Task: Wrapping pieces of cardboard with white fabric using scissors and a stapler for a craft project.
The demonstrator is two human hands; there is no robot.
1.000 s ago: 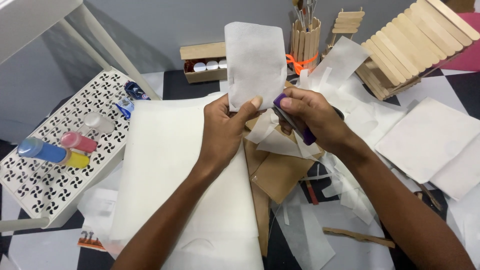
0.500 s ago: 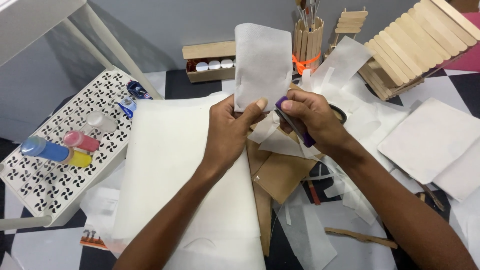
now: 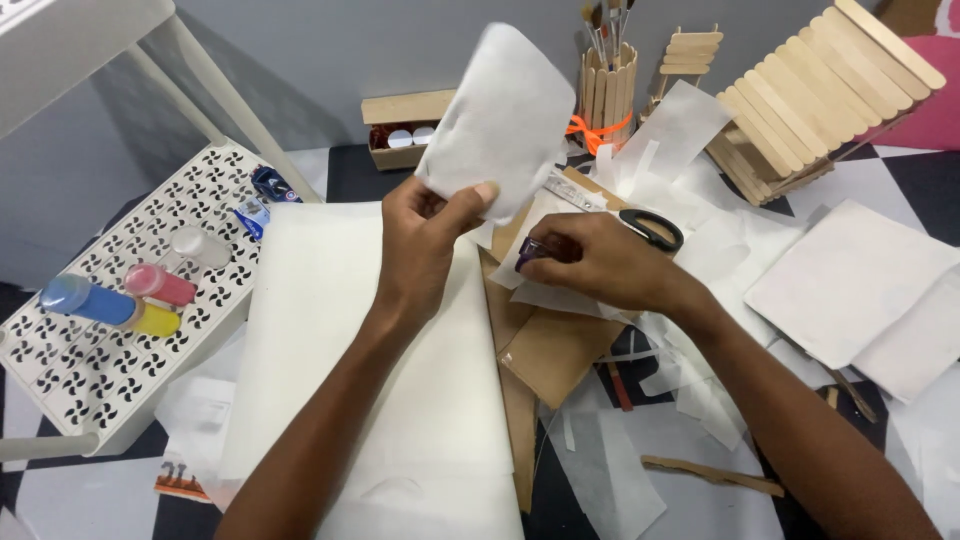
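My left hand (image 3: 425, 240) pinches the lower edge of a white paper piece (image 3: 497, 120) and holds it up, tilted to the right. My right hand (image 3: 595, 262) is lower, over brown paper (image 3: 555, 345) and white scraps, closed around a small purple-handled tool (image 3: 530, 250) whose tip is hidden. Black-handled scissors (image 3: 650, 228) lie just beyond my right hand.
A large white sheet (image 3: 340, 340) covers the table on the left. A white perforated rack (image 3: 110, 330) holds paint bottles (image 3: 100, 300). A stick cup with brushes (image 3: 608, 85), a wooden box (image 3: 405, 130), a stick-built structure (image 3: 820, 90) and white sheets (image 3: 860, 280) stand around.
My left hand has shifted left and tilted the white piece to the right. My right hand dropped away from the piece toward the table, turning the purple tool down.
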